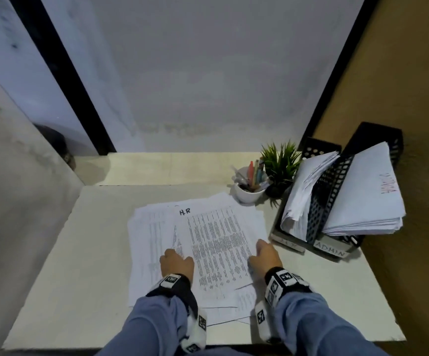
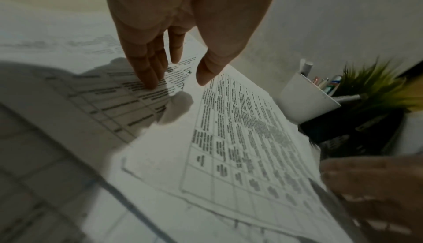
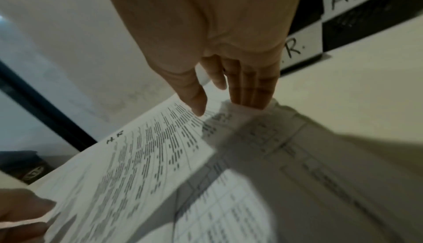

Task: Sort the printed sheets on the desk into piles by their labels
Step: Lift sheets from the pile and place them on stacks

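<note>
A loose pile of printed sheets point(image 1: 146, 240) lies mid-desk. Its top sheet point(image 1: 216, 242) point(image 2: 240, 138) point(image 3: 137, 165) is a dense table hand-marked "H.R" at its far edge. My left hand point(image 1: 176, 255) point(image 2: 176, 82) rests at that sheet's left edge, straight fingertips point(image 2: 148, 84) touching the sheet below. My right hand point(image 1: 259, 249) point(image 3: 219, 109) is at the right edge: the thumb touches the H.R sheet, and the straight fingers point(image 3: 249, 93) reach down to a lower sheet, their tips hidden by a raised paper edge. The H.R sheet's right side looks slightly lifted.
At the right stands a black mesh file tray point(image 1: 334, 250) labelled "H.R" and "ADMIN". Both of its compartments hold paper stacks point(image 1: 367, 196). A white pen cup point(image 1: 249, 194) and a small green plant point(image 1: 281, 160) stand behind the pile. Walls enclose the desk point(image 1: 79, 253).
</note>
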Demonstrator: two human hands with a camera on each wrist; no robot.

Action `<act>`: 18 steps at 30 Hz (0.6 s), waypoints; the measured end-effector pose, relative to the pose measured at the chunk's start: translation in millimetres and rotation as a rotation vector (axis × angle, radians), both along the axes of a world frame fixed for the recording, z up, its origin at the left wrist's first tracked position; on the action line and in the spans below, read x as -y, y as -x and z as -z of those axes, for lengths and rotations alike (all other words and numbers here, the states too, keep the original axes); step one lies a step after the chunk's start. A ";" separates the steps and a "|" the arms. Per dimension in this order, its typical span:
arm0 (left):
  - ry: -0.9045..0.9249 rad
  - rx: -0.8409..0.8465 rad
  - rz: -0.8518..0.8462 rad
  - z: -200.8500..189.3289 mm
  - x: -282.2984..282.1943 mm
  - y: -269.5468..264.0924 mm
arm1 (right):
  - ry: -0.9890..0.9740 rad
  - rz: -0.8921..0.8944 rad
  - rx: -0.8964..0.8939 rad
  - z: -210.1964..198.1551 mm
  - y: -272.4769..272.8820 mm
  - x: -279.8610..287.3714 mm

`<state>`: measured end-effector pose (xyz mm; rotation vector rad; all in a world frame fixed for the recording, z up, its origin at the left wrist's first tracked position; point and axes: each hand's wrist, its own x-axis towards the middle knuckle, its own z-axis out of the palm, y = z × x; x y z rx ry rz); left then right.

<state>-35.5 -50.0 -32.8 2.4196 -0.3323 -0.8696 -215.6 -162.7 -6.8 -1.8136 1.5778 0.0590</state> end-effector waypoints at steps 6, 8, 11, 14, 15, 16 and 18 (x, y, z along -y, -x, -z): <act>0.199 -0.297 -0.119 9.6 6.7 9.0 | -0.026 0.111 0.144 14.1 -5.3 -3.6; 0.218 -0.295 -0.068 11.9 6.6 9.4 | -0.050 0.139 0.186 13.6 -4.6 -4.7; 0.234 -0.288 0.011 10.8 3.3 5.5 | -0.142 0.165 0.226 23.5 0.3 -1.4; 0.224 -0.237 0.032 9.8 -0.8 -0.7 | -0.211 0.190 0.282 28.2 5.2 1.7; 0.238 -0.209 0.016 10.1 -1.7 -1.9 | -0.235 0.217 0.309 26.2 5.7 1.3; 0.268 -0.192 -0.005 8.2 -2.6 -2.2 | -0.267 0.246 0.346 23.1 5.8 -0.3; 0.311 -0.154 -0.007 7.8 -2.9 -4.3 | -0.328 0.299 0.405 19.5 6.0 -2.3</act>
